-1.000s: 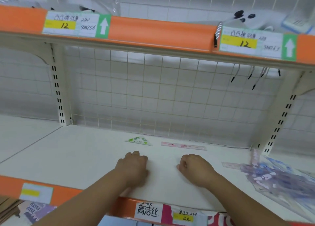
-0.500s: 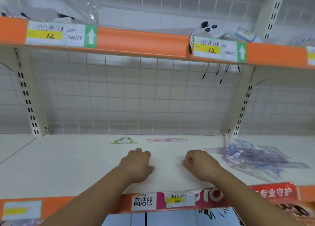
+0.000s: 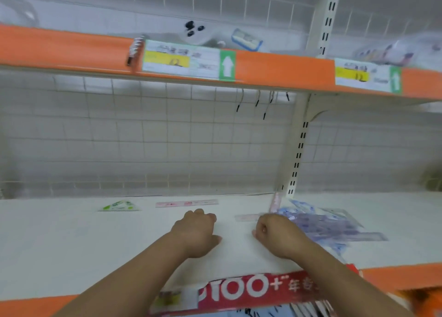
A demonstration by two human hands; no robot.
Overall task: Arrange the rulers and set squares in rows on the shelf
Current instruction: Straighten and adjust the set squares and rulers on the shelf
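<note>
Shelf (image 3: 71,245): flat matt white board with an orange front edge.
Left hand (image 3: 195,233): fingers curled under, gripping nothing, resting on the shelf.
Right hand (image 3: 279,237): a loose fist, also gripping nothing, apart from the left at its 3 o'clock.
Set square (image 3: 119,206): thin triangle with green print, lying flat at the left hand's 10 o'clock.
Ruler (image 3: 186,203): slim pink strip, flat, at the left hand's 12 o'clock.
Pile (image 3: 330,225): clear plastic rulers and set squares with blue-violet print, jumbled at the right hand's 2 o'clock, just beside it.
Backing (image 3: 143,137): pale wire grid.
</note>
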